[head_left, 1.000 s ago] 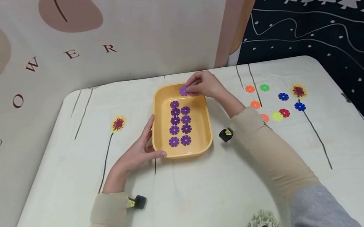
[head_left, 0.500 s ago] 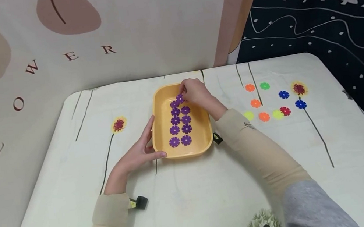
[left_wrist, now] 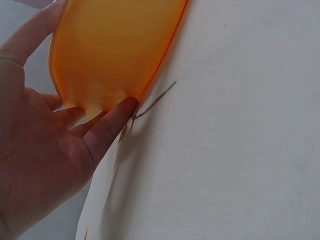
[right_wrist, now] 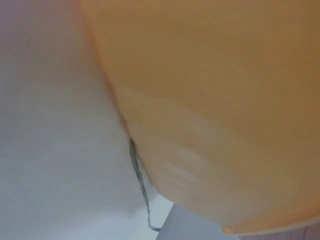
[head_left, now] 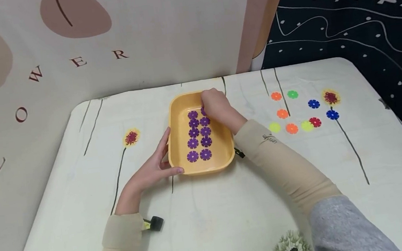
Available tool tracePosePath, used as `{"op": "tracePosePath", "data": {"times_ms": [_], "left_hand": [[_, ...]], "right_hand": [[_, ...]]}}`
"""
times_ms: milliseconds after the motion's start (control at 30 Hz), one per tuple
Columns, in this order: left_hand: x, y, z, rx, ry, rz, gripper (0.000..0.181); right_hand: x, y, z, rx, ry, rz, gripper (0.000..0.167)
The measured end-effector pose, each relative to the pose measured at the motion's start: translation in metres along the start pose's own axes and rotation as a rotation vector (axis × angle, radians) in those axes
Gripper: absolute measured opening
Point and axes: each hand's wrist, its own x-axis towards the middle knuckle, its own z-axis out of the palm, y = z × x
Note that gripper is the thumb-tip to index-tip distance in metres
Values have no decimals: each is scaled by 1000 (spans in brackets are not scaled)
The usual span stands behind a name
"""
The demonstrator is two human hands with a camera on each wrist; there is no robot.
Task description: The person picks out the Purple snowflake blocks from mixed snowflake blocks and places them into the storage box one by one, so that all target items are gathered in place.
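Observation:
A yellow plastic tray (head_left: pixel 221 156) stands on the table in the head view. Inside, purple snowflake discs (head_left: pixel 193 143) lie flat in two columns. My left hand (head_left: pixel 150 171) holds the tray at its near left corner, thumb on the near rim and the other fingers along the left side; the left wrist view shows this grip on the orange-looking wall (left_wrist: pixel 120 50). Over the tray's far right part, my right hand (head_left: pixel 218 104) has a purple snowflake disc (head_left: pixel 203 111) at its fingertips, at the top of the right column. The hand hides most of that disc. Only tray wall (right_wrist: pixel 210 125) fills the right wrist view.
Loose snowflake discs lie right of the tray: orange (head_left: pixel 291 128), green (head_left: pixel 292 94), blue (head_left: pixel 314 104), yellow (head_left: pixel 275 127) and red (head_left: pixel 315 122). A flower-printed white cloth (head_left: pixel 211 222) covers the table. A printed wall hanging (head_left: pixel 176 30) rises behind.
My right hand has brought a purple snowflake disc from above the tray's far rim down inside, then slightly right to the top of the right column. The left hand keeps its hold.

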Motion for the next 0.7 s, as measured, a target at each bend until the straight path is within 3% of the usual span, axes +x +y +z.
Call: {"op": "tracePosePath", "data": {"times_ms": [200,467,600,700], "left_hand": [[-1,0,0,-4,2,1,117],[2,1,2,-6,6,-5,117],[5,0,3,-15,-4,-6,116],[5,-1,4,-20,-12,-8,116]], "right_hand": [[-1,1,3,-93,5,-14,17],[-3,0,-1,-229,-60,-51,21],[-3,5,-5,-189,-97,-54,21],[-4,11,-10,-69,-124,-50,26]]}}
